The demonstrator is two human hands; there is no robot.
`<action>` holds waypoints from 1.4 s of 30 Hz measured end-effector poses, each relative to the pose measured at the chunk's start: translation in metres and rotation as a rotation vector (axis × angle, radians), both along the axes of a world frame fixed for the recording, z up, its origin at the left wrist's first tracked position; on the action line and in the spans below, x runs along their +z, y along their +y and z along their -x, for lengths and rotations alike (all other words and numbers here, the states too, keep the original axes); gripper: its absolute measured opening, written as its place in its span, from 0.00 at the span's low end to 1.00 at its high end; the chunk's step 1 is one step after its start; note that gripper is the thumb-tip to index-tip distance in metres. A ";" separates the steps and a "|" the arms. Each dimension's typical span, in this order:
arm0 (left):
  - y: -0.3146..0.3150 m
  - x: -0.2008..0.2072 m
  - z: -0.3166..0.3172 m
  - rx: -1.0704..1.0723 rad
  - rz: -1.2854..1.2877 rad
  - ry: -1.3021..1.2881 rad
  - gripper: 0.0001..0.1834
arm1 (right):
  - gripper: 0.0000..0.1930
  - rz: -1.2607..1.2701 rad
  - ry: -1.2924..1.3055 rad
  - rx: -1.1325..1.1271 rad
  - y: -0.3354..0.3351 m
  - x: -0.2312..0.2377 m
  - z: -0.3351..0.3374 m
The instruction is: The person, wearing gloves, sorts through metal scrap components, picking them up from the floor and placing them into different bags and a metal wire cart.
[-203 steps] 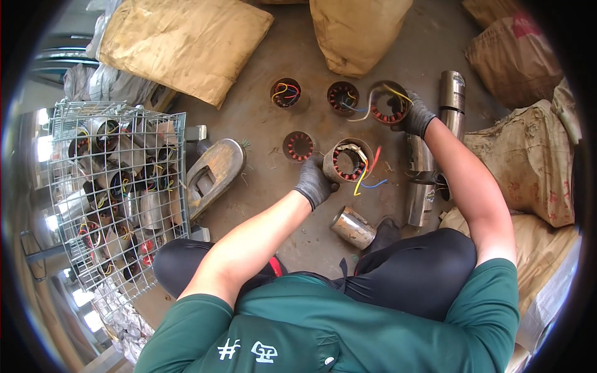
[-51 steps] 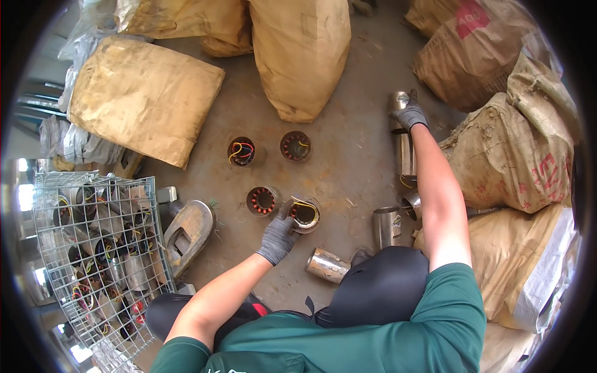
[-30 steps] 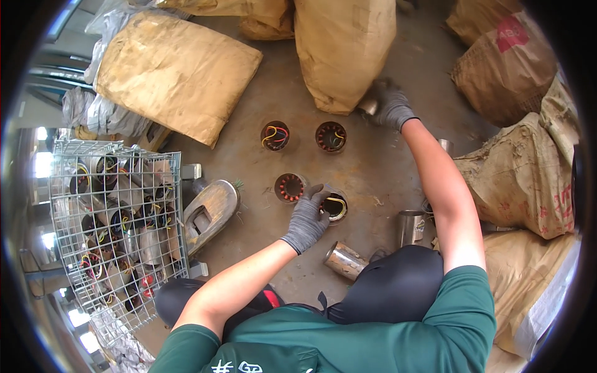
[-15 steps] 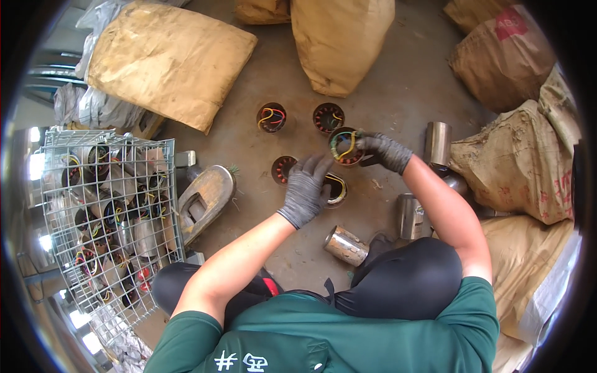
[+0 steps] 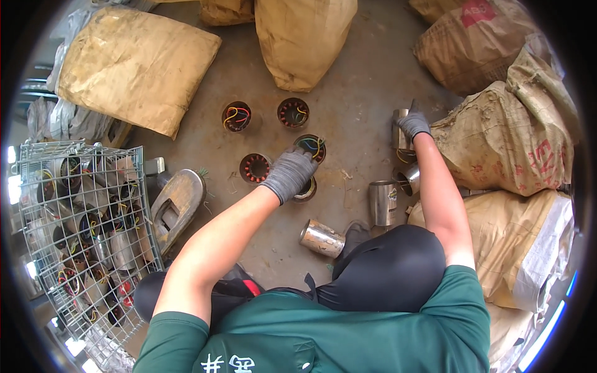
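Observation:
My left hand (image 5: 291,174), in a grey knit glove, has its fingers curled over the near-left rim of a round motor stator (image 5: 318,144) with green, yellow and blue wires. Under that hand, another stator (image 5: 305,194) is partly hidden. Upright around them stand a stator with red and yellow wires (image 5: 236,116), one with a dark red winding ring (image 5: 293,112) and one more (image 5: 254,168). At the right, my gloved right hand (image 5: 415,122) is closed around the upper side of a shiny metal cylinder (image 5: 398,132), by a sack.
More metal cylinders lie or stand at the right (image 5: 382,202) and before my knee (image 5: 322,238). A wire cage (image 5: 87,211) full of wired stators is on the left, beside a worn pallet-truck handle-like metal piece (image 5: 178,208). Brown paper sacks (image 5: 140,68) surround the floor.
My right hand has left the wired stator and moved right onto the metal cylinder. My left hand has moved up to that stator's rim. The whole view has shifted.

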State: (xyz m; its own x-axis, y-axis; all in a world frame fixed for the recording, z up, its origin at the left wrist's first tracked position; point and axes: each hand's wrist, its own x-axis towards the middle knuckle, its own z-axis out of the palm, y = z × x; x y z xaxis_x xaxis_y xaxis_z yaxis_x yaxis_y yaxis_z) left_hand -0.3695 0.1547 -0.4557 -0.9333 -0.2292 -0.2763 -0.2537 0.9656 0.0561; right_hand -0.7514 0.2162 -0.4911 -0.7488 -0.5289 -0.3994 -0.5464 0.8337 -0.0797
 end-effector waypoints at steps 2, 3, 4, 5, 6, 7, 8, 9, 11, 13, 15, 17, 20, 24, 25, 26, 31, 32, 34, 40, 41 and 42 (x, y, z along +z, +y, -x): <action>-0.001 0.002 0.004 -0.007 -0.025 -0.034 0.15 | 0.55 -0.094 -0.020 -0.009 0.004 -0.006 -0.009; -0.002 0.002 0.004 -0.003 -0.033 -0.054 0.15 | 0.59 -0.091 -0.004 0.035 0.003 -0.005 -0.011; -0.003 0.002 0.004 0.002 -0.040 -0.074 0.15 | 0.59 -0.063 -0.033 0.029 0.002 -0.004 -0.013; -0.004 0.001 0.006 0.005 -0.045 -0.091 0.15 | 0.59 -0.032 -0.059 0.022 0.001 -0.003 -0.013; -0.004 0.000 0.007 0.015 -0.037 -0.091 0.14 | 0.60 -0.002 -0.086 0.015 0.000 -0.001 -0.012; -0.002 0.000 0.009 0.024 -0.029 -0.090 0.14 | 0.59 0.160 -0.161 -0.049 0.001 -0.011 -0.010; -0.001 0.000 0.007 0.035 -0.026 -0.101 0.14 | 0.59 0.317 -0.247 -0.111 0.001 -0.016 -0.022; -0.001 0.001 0.005 0.044 -0.025 -0.081 0.16 | 0.59 0.472 -0.334 -0.177 0.001 -0.018 -0.031; 0.003 0.001 0.005 0.130 -0.060 -0.062 0.12 | 0.43 0.636 -0.858 -0.542 0.007 -0.033 -0.047; 0.004 -0.003 -0.005 0.218 -0.085 -0.030 0.12 | 0.28 0.588 -1.419 -0.894 -0.001 -0.021 -0.081; 0.007 0.000 -0.009 0.327 -0.155 0.064 0.16 | 0.25 0.542 -1.543 -0.964 -0.003 -0.009 -0.111; 0.012 0.001 -0.011 0.399 -0.210 0.151 0.27 | 0.26 0.483 -1.590 -0.974 0.002 -0.001 -0.135; 0.021 0.005 -0.013 0.309 -0.225 0.172 0.34 | 0.28 0.290 -1.625 -0.916 0.012 0.005 -0.152; 0.014 -0.001 -0.013 0.217 -0.284 0.490 0.36 | 0.29 0.268 -1.723 -1.016 0.022 -0.005 -0.168; 0.015 0.001 -0.013 0.173 -0.320 0.447 0.34 | 0.29 0.244 -1.732 -1.002 0.026 -0.008 -0.170; 0.012 0.005 -0.017 0.149 -0.292 0.369 0.34 | 0.30 0.230 -1.783 -1.031 0.021 -0.003 -0.182; 0.009 -0.011 -0.008 0.205 -0.217 0.220 0.27 | 0.30 0.282 -1.534 -0.917 0.036 -0.042 -0.190; 0.009 -0.008 -0.005 0.265 -0.206 0.189 0.26 | 0.32 0.218 -1.372 -0.916 0.040 -0.042 -0.191; 0.011 -0.004 0.002 0.250 -0.194 0.068 0.21 | 0.36 0.219 -1.401 -0.884 0.049 -0.039 -0.181; 0.012 0.001 0.021 0.254 -0.186 -0.064 0.17 | 0.29 0.373 -1.229 -0.392 0.053 -0.018 -0.095; 0.005 0.000 0.015 0.237 -0.188 -0.051 0.16 | 0.26 0.410 -1.155 -0.344 0.047 0.004 -0.088; 0.004 0.003 0.019 0.194 -0.187 -0.105 0.15 | 0.24 0.368 -1.083 -0.262 0.045 0.013 -0.072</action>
